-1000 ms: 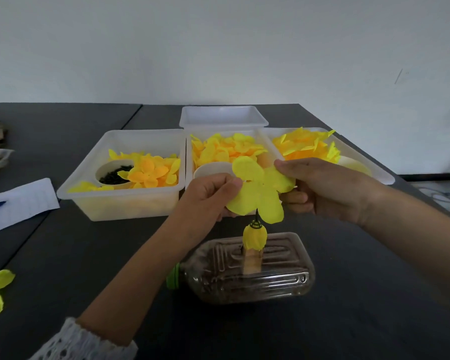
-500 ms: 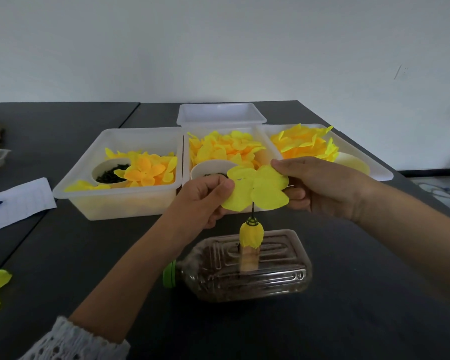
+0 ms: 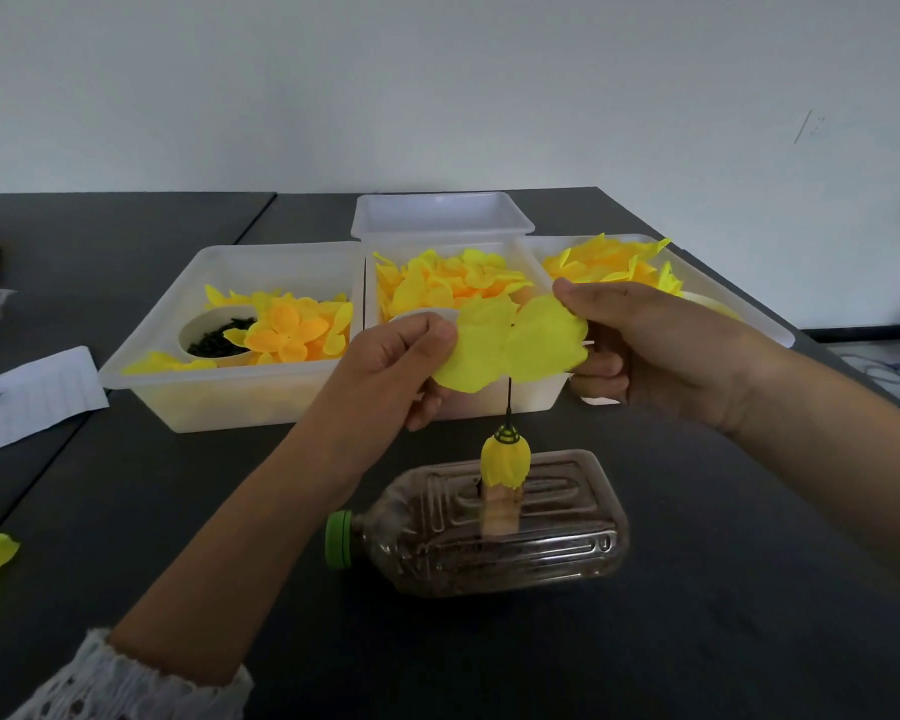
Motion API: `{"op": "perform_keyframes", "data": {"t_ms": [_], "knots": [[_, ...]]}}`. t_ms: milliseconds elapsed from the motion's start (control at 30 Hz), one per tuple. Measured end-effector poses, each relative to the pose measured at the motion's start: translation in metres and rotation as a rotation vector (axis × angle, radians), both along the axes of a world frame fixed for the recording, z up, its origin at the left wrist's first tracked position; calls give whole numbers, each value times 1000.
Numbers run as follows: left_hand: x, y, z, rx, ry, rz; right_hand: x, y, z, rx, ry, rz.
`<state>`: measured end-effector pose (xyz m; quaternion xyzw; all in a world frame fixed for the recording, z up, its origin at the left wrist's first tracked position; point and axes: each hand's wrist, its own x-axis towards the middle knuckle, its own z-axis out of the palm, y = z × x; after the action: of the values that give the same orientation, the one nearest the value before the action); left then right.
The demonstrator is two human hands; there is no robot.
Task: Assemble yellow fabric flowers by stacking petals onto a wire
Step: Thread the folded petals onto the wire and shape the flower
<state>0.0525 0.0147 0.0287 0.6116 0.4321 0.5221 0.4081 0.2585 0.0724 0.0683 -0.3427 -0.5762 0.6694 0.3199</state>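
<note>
Both hands pinch one yellow petal layer [image 3: 510,345] flat over a thin dark wire [image 3: 510,400]: left hand [image 3: 401,366] on its left edge, right hand [image 3: 640,345] on its right. Below, a closed yellow bud [image 3: 505,459] already sits on the wire, standing in a bottle [image 3: 489,522] lying on the surface. This layer is not yet down; more probably follow.
</note>
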Motion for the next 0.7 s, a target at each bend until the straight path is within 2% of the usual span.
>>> {"op": "perform_keyframes", "data": {"t_ms": [133,433,700], "knots": [[-1,-2,-2,10,82,-9,2,1,-2,48,-22,-6],[-4,-5,-7,-9,109,-15,6,-1,-20,35,-40,29],[-6,0,-20,-27,215,-43,7,5,-36,51,-189,-1]]}}
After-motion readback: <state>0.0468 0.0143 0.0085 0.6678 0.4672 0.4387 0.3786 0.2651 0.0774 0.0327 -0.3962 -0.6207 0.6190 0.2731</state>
